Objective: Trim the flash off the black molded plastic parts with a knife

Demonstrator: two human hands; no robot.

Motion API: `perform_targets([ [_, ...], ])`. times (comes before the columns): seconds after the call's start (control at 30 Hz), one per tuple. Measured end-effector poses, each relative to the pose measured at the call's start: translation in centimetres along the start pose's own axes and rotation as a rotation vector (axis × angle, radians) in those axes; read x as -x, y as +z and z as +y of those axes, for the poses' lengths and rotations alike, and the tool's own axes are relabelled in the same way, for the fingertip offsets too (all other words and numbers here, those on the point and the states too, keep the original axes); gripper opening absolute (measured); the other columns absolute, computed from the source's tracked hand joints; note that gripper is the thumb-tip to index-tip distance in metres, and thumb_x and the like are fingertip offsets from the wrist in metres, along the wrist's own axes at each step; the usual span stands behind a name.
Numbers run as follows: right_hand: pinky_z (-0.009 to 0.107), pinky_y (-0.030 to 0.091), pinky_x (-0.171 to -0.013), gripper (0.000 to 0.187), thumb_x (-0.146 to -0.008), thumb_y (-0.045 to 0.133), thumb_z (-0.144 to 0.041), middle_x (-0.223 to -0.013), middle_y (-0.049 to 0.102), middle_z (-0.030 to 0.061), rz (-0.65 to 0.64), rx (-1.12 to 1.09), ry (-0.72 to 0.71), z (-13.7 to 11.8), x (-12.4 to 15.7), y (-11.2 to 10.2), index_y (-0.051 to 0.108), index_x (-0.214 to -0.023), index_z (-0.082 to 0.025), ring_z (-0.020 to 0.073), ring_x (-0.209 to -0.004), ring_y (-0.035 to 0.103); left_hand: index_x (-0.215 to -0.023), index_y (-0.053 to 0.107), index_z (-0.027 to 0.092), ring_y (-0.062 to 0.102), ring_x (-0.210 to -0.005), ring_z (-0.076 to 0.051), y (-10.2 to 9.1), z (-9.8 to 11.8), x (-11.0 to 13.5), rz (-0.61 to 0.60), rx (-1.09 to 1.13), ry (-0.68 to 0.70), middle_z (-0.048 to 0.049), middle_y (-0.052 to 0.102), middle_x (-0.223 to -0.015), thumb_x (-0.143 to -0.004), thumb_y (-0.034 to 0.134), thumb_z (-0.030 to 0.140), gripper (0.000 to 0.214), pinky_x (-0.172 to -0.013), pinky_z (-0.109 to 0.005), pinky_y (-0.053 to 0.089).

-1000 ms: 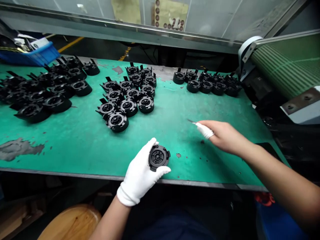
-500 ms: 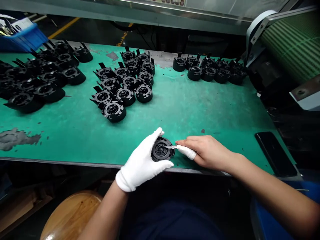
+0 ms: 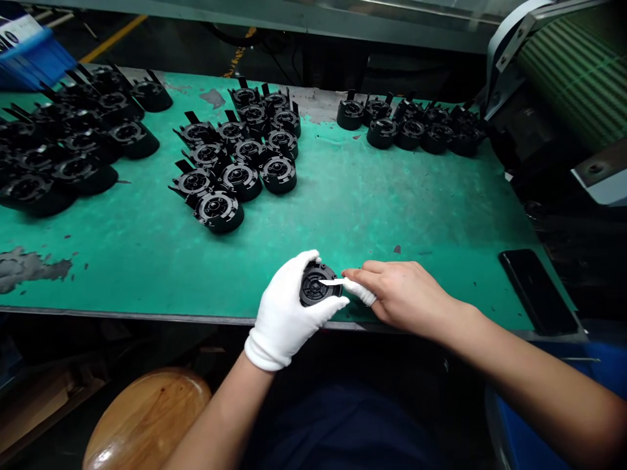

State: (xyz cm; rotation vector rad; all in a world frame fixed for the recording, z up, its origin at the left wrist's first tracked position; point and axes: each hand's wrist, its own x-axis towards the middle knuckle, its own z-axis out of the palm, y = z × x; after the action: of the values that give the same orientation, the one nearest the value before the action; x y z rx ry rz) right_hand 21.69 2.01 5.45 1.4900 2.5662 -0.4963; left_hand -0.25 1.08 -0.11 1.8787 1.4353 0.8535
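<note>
My left hand [image 3: 289,310], in a white glove, is closed around a round black plastic part [image 3: 311,295] near the front edge of the table. Concentric rings and a hub show on the part's upper face. Bare except for a white wrap on the thumb, my right hand [image 3: 396,290] pinches a small knife [image 3: 332,282]. Its thin pale blade points left and lies over the part's face; whether the tip touches cannot be made out. The knife's handle is hidden in my fingers.
Several similar black parts [image 3: 238,177] stand grouped on the green table [image 3: 337,215], at left, centre and back right. A black phone [image 3: 539,292] lies at the right edge. A green ribbed conveyor belt [image 3: 578,78] overhangs the back right. A wooden stool [image 3: 147,418] stands below left.
The view has shifted slightly. My left hand has turned a little around the part, and the blade now lies flatter and brighter across its face. Both hands keep their hold.
</note>
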Motion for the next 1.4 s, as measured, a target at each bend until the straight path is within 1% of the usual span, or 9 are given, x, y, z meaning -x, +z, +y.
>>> perform_targets([
  [0.1, 0.031, 0.030, -0.055, 0.057, -0.082, 0.046, -0.013, -0.104, 0.073, 0.0009, -0.007, 0.015, 0.050, -0.6, 0.2, -0.1, 0.061, -0.134, -0.031, 0.0223, -0.085, 0.070, -0.134, 0.050, 0.023, 0.066, -0.114, -0.022, 0.2, 0.0, 0.0, 0.017, -0.009, 0.009, -0.0053, 0.066, -0.125, -0.074, 0.080, 0.049, 0.072, -0.106, -0.037, 0.050],
  [0.2, 0.031, 0.027, -0.054, 0.056, -0.082, 0.045, -0.014, -0.102, 0.073, 0.0013, -0.015, 0.034, 0.097, -1.2, 0.5, -0.3, 0.061, -0.133, -0.031, 0.0221, -0.080, 0.069, -0.133, 0.050, 0.023, 0.067, -0.113, -0.022, 0.1, 0.0, -0.1, 0.018, -0.004, 0.015, -0.0045, 0.067, -0.123, -0.074, 0.081, 0.047, 0.071, -0.105, -0.036, 0.051],
  [0.37, 0.031, 0.027, -0.054, 0.055, -0.082, 0.045, -0.013, -0.101, 0.072, 0.0031, 0.004, 0.065, 0.139, -2.2, 0.9, -0.3, 0.062, -0.132, -0.028, 0.0222, -0.078, 0.069, -0.131, 0.051, 0.023, 0.067, -0.111, -0.022, 0.0, 0.1, -0.1, 0.015, 0.000, 0.010, -0.0042, 0.068, -0.121, -0.074, 0.081, 0.047, 0.069, -0.104, -0.037, 0.051],
  [0.57, 0.030, 0.030, -0.056, 0.054, -0.088, 0.044, -0.018, -0.104, 0.073, 0.0033, 0.003, 0.066, 0.127, -1.9, 1.0, -0.2, 0.058, -0.138, -0.029, 0.0224, -0.082, 0.069, -0.131, 0.051, 0.023, 0.066, -0.114, -0.023, 0.0, 0.1, -0.1, 0.010, 0.006, 0.003, -0.0048, 0.067, -0.124, -0.073, 0.082, 0.048, 0.070, -0.104, -0.038, 0.051],
  [0.83, 0.031, 0.035, -0.057, 0.052, -0.087, 0.044, -0.017, -0.108, 0.074, 0.0028, -0.024, 0.058, 0.061, -1.1, 0.4, -0.7, 0.061, -0.134, -0.030, 0.0235, -0.090, 0.070, -0.130, 0.052, 0.023, 0.066, -0.113, -0.023, -0.1, 0.4, -0.1, -0.006, 0.021, -0.015, -0.0048, 0.067, -0.123, -0.073, 0.082, 0.048, 0.070, -0.104, -0.038, 0.051],
  [0.97, 0.030, 0.040, -0.061, 0.052, -0.086, 0.046, -0.016, -0.107, 0.073, 0.0033, -0.049, 0.032, 0.100, -1.7, 0.5, -0.8, 0.060, -0.134, -0.030, 0.0232, -0.088, 0.070, -0.130, 0.053, 0.023, 0.066, -0.115, -0.024, -0.1, 0.3, -0.1, -0.002, 0.020, -0.018, -0.0059, 0.067, -0.124, -0.072, 0.082, 0.048, 0.070, -0.105, -0.040, 0.051],
  [1.13, 0.031, 0.042, -0.058, 0.054, -0.087, 0.045, -0.014, -0.103, 0.073, 0.0069, -0.039, 0.113, 0.181, -3.2, 0.9, -1.2, 0.058, -0.139, -0.026, 0.0248, -0.080, 0.071, -0.130, 0.052, 0.022, 0.067, -0.112, -0.024, 0.0, 0.0, -0.2, -0.009, 0.039, 0.007, -0.0062, 0.068, -0.121, -0.074, 0.080, 0.050, 0.069, -0.104, -0.041, 0.052],
  [1.27, 0.033, 0.047, -0.064, 0.054, -0.089, 0.044, -0.016, -0.112, 0.073, 0.0093, -0.019, 0.075, 0.216, -3.0, 1.0, -0.8, 0.056, -0.141, -0.023, 0.0256, -0.084, 0.072, -0.129, 0.053, 0.021, 0.065, -0.118, -0.026, 0.3, 0.0, 0.0, 0.043, 0.019, 0.039, -0.0086, 0.067, -0.126, -0.073, 0.080, 0.053, 0.070, -0.107, -0.043, 0.050],
  [1.4, 0.034, 0.050, -0.082, 0.046, -0.094, 0.044, -0.019, -0.121, 0.072, 0.0076, 0.082, -0.121, 0.153, -1.1, 1.4, -0.2, 0.058, -0.138, -0.024, 0.0252, -0.104, 0.069, -0.130, 0.053, 0.020, 0.064, -0.120, -0.026, 0.1, 0.2, 0.0, 0.022, -0.005, 0.039, -0.0090, 0.065, -0.129, -0.072, 0.081, 0.055, 0.074, -0.109, -0.042, 0.049],
])
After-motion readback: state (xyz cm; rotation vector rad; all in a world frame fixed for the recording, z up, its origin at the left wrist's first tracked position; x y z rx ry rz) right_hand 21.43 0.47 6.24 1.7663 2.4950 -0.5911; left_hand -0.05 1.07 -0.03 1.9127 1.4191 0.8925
